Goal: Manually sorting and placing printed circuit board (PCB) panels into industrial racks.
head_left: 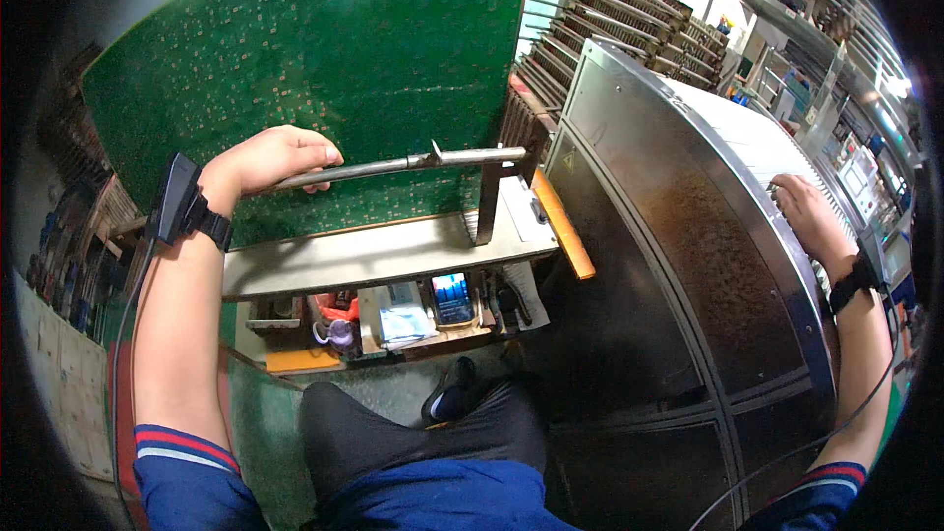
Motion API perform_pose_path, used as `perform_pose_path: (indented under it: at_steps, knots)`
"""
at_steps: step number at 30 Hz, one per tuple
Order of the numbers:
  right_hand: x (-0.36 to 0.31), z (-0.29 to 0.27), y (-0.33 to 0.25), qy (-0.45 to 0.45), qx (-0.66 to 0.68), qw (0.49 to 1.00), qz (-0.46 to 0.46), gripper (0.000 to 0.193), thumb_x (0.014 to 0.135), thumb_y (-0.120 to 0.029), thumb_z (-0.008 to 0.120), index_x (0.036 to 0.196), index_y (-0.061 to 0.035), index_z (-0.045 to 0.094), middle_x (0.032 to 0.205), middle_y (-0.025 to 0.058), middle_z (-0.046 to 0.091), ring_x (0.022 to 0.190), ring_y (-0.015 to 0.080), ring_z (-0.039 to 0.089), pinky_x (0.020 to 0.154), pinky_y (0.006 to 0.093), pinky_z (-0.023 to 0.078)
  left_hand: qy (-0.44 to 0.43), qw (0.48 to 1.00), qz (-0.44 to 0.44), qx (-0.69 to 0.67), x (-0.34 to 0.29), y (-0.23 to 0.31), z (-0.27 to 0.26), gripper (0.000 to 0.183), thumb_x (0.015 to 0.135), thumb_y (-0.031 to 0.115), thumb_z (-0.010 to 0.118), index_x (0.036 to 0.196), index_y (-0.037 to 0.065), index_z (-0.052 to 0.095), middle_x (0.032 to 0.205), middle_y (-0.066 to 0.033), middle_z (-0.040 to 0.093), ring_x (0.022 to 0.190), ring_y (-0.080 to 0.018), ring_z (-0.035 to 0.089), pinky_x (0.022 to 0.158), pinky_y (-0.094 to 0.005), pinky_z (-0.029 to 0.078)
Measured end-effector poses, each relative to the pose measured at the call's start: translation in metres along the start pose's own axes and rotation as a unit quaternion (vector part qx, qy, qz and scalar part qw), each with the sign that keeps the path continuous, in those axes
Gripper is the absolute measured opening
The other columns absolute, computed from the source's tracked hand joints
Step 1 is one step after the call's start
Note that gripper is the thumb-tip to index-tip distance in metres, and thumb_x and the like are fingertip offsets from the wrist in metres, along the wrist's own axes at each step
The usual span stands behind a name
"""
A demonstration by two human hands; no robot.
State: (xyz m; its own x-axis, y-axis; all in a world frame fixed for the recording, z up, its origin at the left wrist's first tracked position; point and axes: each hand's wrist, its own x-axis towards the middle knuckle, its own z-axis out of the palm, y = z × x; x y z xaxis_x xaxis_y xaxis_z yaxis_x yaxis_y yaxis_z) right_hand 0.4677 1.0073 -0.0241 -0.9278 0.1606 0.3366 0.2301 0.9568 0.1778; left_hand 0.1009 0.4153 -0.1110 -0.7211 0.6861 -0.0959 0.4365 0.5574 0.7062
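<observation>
My left hand (278, 159) is closed round the left end of a grey metal bar (379, 170), with fingertips showing below it. Just behind the bar stands a large green circuit-board panel (334, 69), upright and dotted with small copper-coloured pads. Its lower edge is at a pale shelf (324, 261). On the far right, my right hand (808, 214) lies with fingers stretched out on the white ribbed top (733, 123) of a dark metal machine (629, 206). Nothing shows in that hand.
Below the shelf, a compartment holds a lit phone (451, 297), a pale packet (405, 323) and a purple cup (339, 336). An orange strip (563, 226) juts out beside the machine. Metal racks (629, 25) stand behind. Cables hang from both wrists.
</observation>
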Motion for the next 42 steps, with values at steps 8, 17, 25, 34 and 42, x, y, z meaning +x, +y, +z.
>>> perform_pose_path:
  at_steps: [8,17,25,34,42]
  knots:
    - [-0.001,0.0003,0.0011,-0.006,-0.017,1.0,0.014,0.029,0.103,-0.021,0.052,0.117,0.0012,0.065,0.114,0.0229,0.068,0.11,0.0405,0.064,0.097,0.044,0.05,-0.007,1.0,0.005,0.003,0.0017,0.0004,-0.0006,0.035,0.106,0.031,0.059,0.114,0.0,0.072,0.09,-0.0047,0.073,0.083,-0.0124,0.067,0.08,-0.0294,0.055]
    - [0.0003,0.0004,0.0018,-0.004,-0.007,1.0,0.007,0.03,0.103,-0.021,0.052,0.118,0.0014,0.065,0.115,0.0229,0.068,0.111,0.0406,0.064,0.097,0.0446,0.05,-0.006,1.0,-0.01,0.002,-0.0002,0.0027,-0.0013,0.035,0.106,0.031,0.059,0.114,0.0,0.071,0.089,-0.0048,0.073,0.084,-0.0127,0.068,0.079,-0.0299,0.055]
    - [-0.0025,0.0002,0.0037,-0.008,-0.008,1.0,0.003,0.031,0.104,-0.021,0.051,0.117,0.0021,0.065,0.114,0.0233,0.068,0.11,0.041,0.064,0.097,0.0452,0.05,0.002,1.0,0.004,0.01,0.0,0.0017,0.0007,0.035,0.106,0.03,0.059,0.115,-0.001,0.072,0.093,-0.0067,0.075,0.083,-0.0135,0.069,0.081,-0.0302,0.056]
    - [-0.0006,-0.0017,-0.0006,0.005,0.002,1.0,-0.018,0.029,0.103,-0.02,0.052,0.115,0.0024,0.066,0.111,0.0239,0.068,0.108,0.0415,0.064,0.097,0.0454,0.05,-0.002,1.0,0.016,0.006,0.0012,-0.0047,-0.0007,0.034,0.107,0.03,0.058,0.112,-0.001,0.072,0.091,-0.0051,0.074,0.082,-0.0128,0.067,0.08,-0.0298,0.055]
    - [0.0002,-0.0004,0.0024,-0.001,-0.004,1.0,-0.005,0.029,0.103,-0.019,0.052,0.116,0.0025,0.066,0.113,0.0239,0.068,0.108,0.0411,0.065,0.097,0.0449,0.05,0.01,1.0,0.008,0.012,0.0,-0.0006,-0.0016,0.033,0.105,0.029,0.057,0.113,0.001,0.073,0.091,-0.0056,0.074,0.082,-0.0142,0.068,0.08,-0.0318,0.056]
